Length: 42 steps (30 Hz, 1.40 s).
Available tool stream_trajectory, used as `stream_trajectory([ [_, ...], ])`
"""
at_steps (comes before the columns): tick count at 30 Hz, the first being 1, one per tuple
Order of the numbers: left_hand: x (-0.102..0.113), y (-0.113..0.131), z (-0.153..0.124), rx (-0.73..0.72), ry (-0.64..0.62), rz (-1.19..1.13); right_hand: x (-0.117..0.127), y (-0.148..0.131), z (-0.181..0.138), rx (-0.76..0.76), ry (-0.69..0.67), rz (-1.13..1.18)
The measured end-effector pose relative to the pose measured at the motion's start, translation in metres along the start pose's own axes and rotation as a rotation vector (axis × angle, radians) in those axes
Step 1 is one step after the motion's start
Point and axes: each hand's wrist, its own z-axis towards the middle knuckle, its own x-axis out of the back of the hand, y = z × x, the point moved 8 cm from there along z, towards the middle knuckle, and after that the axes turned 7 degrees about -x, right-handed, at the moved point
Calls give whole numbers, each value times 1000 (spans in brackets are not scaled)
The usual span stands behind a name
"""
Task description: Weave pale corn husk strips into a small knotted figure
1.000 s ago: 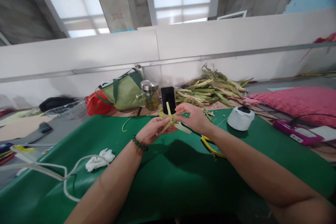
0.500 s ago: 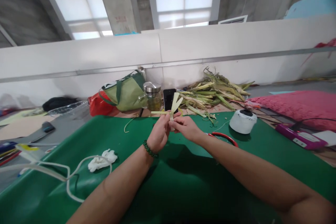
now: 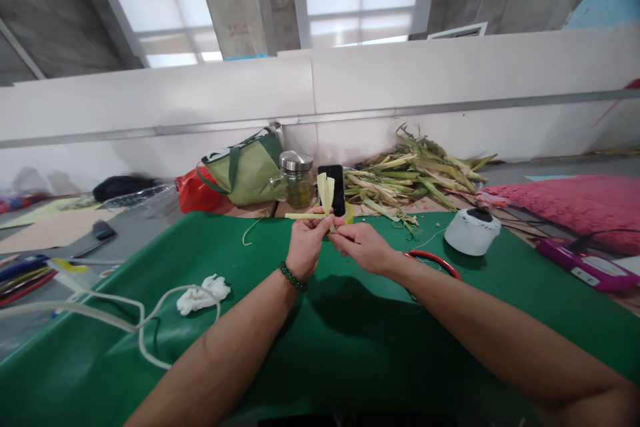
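Observation:
Pale yellow-green leaf strips (image 3: pixel 327 193) stand up from between my fingers, folded or crossed, with one strip pointing left. My left hand (image 3: pixel 309 243) is closed on them, thumb against fingers, a green bead bracelet at its wrist. My right hand (image 3: pixel 361 245) pinches the lower end of the same strips, its fingertips touching the left ones. Just behind the strips leans a dark phone (image 3: pixel 339 188), with a yellow tape roll (image 3: pixel 349 214) at its foot. How the strips join is hidden by my fingers.
Beyond the green mat (image 3: pixel 240 347) lie a heap of plant stalks (image 3: pixel 420 170), a glass tea mug (image 3: pixel 299 187) and a green bag (image 3: pixel 250 170). To the right are red-handled scissors (image 3: pixel 440 260) and a white spool (image 3: pixel 471 233). White cable (image 3: pixel 145 340) and crumpled tissue (image 3: pixel 203 295) lie left.
The upright strips have drawn closer together and lean more to the left. Both hands stay joined at the strips. The whole view has shifted slightly.

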Motion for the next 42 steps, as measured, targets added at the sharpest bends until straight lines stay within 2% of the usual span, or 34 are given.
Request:
stream_trajectory([
  [3,3,7,0,-20,43,-30,-2,-8,-5,57,18,-130],
  [7,6,14,1,2,29,-23,3,-15,-8,113,60,-252],
  [11,12,15,4,28,57,-41,9,-16,-7,148,41,-295],
  [15,17,14,5,32,115,-72,5,-22,-11,203,20,-334],
  [20,19,15,6,30,115,-46,-2,-26,-17,203,36,-316],
  [23,23,14,7,69,95,-13,-2,-18,-14,133,14,-225],
  [28,20,11,8,163,8,11,-4,5,0,-76,-150,166],
  [32,17,15,8,127,-28,55,4,6,4,-62,-152,231],
  [34,19,16,9,99,-15,89,5,4,2,-32,-120,165],
  [39,25,12,12,76,65,120,0,-14,-9,119,49,-233],
  [42,26,11,12,77,81,132,-4,-22,-16,172,114,-360],
])
